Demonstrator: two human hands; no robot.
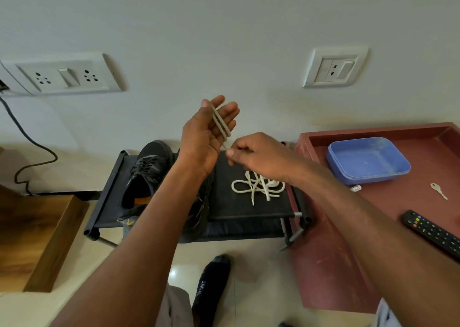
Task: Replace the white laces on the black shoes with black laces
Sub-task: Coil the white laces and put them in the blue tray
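The left hand (211,127) is raised, fingers straight and spread, with a white lace (221,124) wound in loops across the palm, evidently to coil it tidily. The right hand (256,156) pinches the lace's free end just below. A second white lace (258,186) lies loose on the black rack (239,202), right of a black shoe (146,175) already laced in black. On the maroon surface (373,227) at right, the blue tub (368,161) appears empty.

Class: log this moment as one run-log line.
left hand: wound with white lace | right hand: pinching lace end | shoe: black-laced
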